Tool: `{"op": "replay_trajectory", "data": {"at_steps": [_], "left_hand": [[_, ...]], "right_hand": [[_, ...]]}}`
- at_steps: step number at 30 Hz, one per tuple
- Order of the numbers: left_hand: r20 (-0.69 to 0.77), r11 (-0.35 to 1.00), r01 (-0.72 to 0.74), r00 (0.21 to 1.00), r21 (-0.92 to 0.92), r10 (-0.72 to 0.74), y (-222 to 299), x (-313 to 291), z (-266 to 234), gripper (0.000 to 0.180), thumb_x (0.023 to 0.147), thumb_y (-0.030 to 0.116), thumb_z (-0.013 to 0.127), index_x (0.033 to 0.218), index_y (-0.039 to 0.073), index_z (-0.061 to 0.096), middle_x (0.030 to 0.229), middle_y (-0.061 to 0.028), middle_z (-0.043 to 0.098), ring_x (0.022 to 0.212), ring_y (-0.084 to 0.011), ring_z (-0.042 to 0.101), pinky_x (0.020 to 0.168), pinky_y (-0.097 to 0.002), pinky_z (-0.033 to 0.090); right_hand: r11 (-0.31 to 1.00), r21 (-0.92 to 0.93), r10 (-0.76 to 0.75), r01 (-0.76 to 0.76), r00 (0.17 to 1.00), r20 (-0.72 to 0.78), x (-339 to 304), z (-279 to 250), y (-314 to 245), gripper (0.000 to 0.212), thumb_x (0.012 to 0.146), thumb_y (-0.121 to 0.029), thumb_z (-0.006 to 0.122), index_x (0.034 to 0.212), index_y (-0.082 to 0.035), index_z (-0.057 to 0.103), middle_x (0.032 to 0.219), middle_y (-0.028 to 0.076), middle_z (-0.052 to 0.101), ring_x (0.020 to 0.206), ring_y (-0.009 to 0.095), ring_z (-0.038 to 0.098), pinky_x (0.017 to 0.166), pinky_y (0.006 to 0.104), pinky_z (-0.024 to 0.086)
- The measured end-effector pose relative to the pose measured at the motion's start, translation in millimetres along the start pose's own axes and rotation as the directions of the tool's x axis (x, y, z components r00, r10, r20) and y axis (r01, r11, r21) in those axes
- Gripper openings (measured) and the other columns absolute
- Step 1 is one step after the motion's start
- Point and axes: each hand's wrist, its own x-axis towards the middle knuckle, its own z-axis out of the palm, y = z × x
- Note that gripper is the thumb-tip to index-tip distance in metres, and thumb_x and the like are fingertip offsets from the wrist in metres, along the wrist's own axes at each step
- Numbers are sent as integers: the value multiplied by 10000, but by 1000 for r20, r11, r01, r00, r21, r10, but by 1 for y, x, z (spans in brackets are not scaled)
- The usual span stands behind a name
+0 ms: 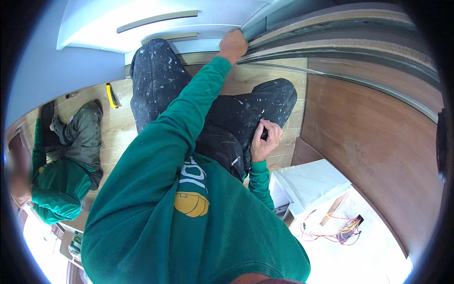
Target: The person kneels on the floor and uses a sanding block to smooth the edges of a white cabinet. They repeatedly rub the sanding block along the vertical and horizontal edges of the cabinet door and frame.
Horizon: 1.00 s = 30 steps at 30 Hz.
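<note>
My left arm, in a green sleeve, reaches up across my body. My left hand (233, 45) is closed at the corner where a white drawer unit (208, 31) meets the end of wood-edged sliding panels (331, 47). Its fingertips are hidden, so what it grips is unclear. Lower down, my right hand (266, 139) rests on the thigh of my paint-spotted dark trousers (236, 111). Its fingers are loosely curved, with a gap beside the thumb and no object visible in them.
A yellow and black utility knife (111, 96) lies on the wood-look floor (116, 128). Another person (61, 184) in green sits at the left. At lower right stands a white box-shaped unit (312, 182), with red and yellow wires (347, 233) beside it. A brown panel (369, 128) lines the right.
</note>
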Motion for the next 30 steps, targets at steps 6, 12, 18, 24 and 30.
{"op": "replay_trajectory", "data": {"at_steps": [6, 12, 18, 24, 30], "left_hand": [[-85, 988, -150, 985, 43, 153, -10, 1, 16, 353, 921, 194, 658, 1178, -48, 656, 1189, -317, 704, 1129, -505, 689, 983, -561, 566], [13, 975, -209, 978, 71, 209, -10, 18, 8, 299, 912, 169, 656, 1077, -78, 678, 1104, -363, 719, 1114, -517, 690, 978, -564, 548], [105, 982, -185, 976, -37, 188, -53, 52, 16, 358, 953, 194, 672, 1189, -71, 720, 1145, -334, 742, 1164, -503, 685, 971, -536, 540], [69, 964, -246, 965, -98, 253, -58, 55, 11, 332, 977, 224, 701, 1193, -22, 748, 1154, -304, 754, 1151, -503, 686, 945, -519, 538], [106, 973, -211, 969, -98, 221, -79, 73, 7, 332, 959, 198, 702, 1199, -26, 747, 1136, -303, 760, 1149, -481, 705, 954, -517, 542]], "right_hand": [[1000, 30, 11, -10, 1000, -8, 5, -9, 0, 141, 867, -8, 767, 995, -66, 758, 1005, 88, 754, 993, 323, 682, 951, 435, 508], [996, 56, 70, -67, 996, -58, -2, -12, 2, 169, 815, 3, 797, 962, -74, 764, 1003, 74, 758, 1003, 310, 686, 907, 418, 535], [991, 112, 77, -68, 994, -80, 2, -12, 6, 187, 807, -15, 816, 973, -87, 767, 1009, 58, 755, 1005, 298, 686, 883, 414, 542], [993, 101, 77, -68, 993, -89, 3, -16, 7, 195, 807, -3, 809, 986, -68, 773, 1006, 82, 765, 993, 310, 694, 887, 411, 554], [989, 134, 78, -66, 993, -86, 4, -15, 3, 197, 799, -5, 811, 978, -77, 770, 1006, 70, 760, 1000, 308, 689, 881, 414, 553]]}}
